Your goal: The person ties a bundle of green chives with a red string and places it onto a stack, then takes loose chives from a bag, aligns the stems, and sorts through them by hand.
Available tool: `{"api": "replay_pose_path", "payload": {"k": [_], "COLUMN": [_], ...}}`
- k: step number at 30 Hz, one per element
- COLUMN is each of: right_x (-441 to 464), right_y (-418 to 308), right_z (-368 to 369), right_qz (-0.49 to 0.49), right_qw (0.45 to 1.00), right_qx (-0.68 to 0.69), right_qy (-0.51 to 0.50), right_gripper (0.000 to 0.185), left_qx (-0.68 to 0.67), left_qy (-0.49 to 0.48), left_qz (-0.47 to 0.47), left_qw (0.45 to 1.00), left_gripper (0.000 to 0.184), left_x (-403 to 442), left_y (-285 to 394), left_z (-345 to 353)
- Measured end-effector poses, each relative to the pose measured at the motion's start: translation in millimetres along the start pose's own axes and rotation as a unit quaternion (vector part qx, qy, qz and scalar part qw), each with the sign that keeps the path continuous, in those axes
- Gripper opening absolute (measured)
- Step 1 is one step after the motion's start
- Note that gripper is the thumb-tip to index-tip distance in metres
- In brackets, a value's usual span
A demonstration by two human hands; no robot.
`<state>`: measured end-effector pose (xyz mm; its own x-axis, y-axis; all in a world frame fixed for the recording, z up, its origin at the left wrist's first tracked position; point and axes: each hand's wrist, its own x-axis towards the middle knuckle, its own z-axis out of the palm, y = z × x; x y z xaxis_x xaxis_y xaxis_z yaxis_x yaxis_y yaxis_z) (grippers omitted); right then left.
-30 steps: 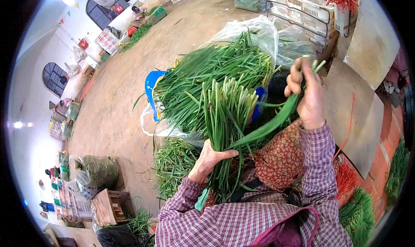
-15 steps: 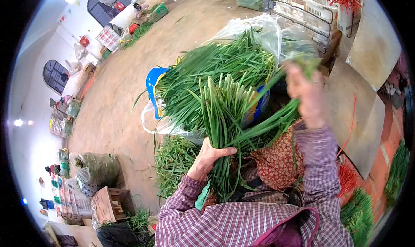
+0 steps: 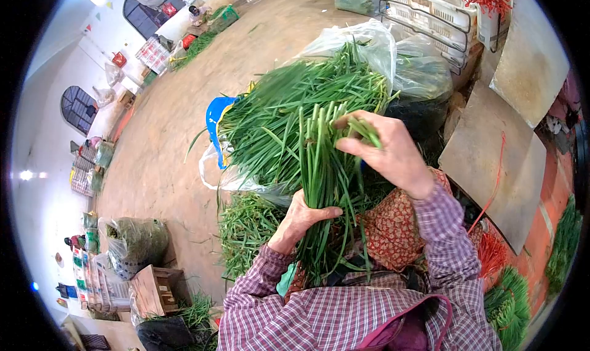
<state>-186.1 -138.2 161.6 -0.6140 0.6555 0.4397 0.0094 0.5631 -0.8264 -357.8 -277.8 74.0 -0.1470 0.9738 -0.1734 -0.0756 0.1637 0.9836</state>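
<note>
My left hand (image 3: 301, 219) is closed round a bunch of long green leafy stalks (image 3: 316, 173), which look like garlic chives. Their pale cut ends point up and away from me, and the leaves hang down over my lap. At the top of the bunch, my right hand (image 3: 390, 145) pinches a few stalks (image 3: 364, 131) by their pale ends, close beside the others. Just beyond both hands lies a large heap of the same greens (image 3: 295, 99) on clear plastic and a blue and yellow bag (image 3: 216, 120).
Shorter loose greens (image 3: 249, 228) lie by my left forearm. A filled plastic bag (image 3: 421, 80) and white crates (image 3: 424, 13) stand beyond the heap. Flat boards (image 3: 498, 160) lie at right, near red ties (image 3: 491, 252) and tied green bundles (image 3: 509, 302). A wooden stool (image 3: 153, 289) stands at left.
My right hand has come in from the right to the top of the bunch, bringing its stalks alongside the others. My left hand keeps its hold in nearly the same place.
</note>
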Motion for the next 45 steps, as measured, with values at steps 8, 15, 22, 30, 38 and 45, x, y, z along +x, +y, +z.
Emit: {"api": "replay_pose_path", "payload": {"k": [8,15,22,30,38,45], "right_x": [6.8,-11.0,-28.6,-2.8,-44.8,-49.3], "right_y": [10.3,6.5,-51.1,-28.1,-28.4,-21.3], "right_z": [3.3,-61.9,-47.0,9.1,29.1,-9.6], "right_qz": [-0.051,0.022,-0.019,-0.165,-0.272,-0.137], "right_qw": [0.997,0.949,1.000,0.922,0.954,0.987], "right_qx": [0.032,0.200,0.015,-0.283,0.005,-0.005], "right_qy": [0.048,0.244,-0.002,0.206,-0.125,-0.086], "right_gripper": [0.019,0.024,0.024,0.029,0.022,0.024], "left_qx": [0.096,0.177,0.320,0.391,0.375,0.165], "left_qy": [0.010,0.101,0.160,0.212,0.235,0.119], "left_qz": [0.060,0.161,0.255,0.275,0.264,0.216], "left_qw": [0.993,0.966,0.898,0.853,0.857,0.955], "left_gripper": [0.046,0.046,0.049,0.063,0.056,0.042], "left_x": [5.6,11.5,23.6,32.4,35.4,30.9], "left_y": [25.2,40.8,47.6,48.3,55.5,56.6], "left_z": [-11.4,-27.7,-27.4,-5.0,-14.1,-18.0]}}
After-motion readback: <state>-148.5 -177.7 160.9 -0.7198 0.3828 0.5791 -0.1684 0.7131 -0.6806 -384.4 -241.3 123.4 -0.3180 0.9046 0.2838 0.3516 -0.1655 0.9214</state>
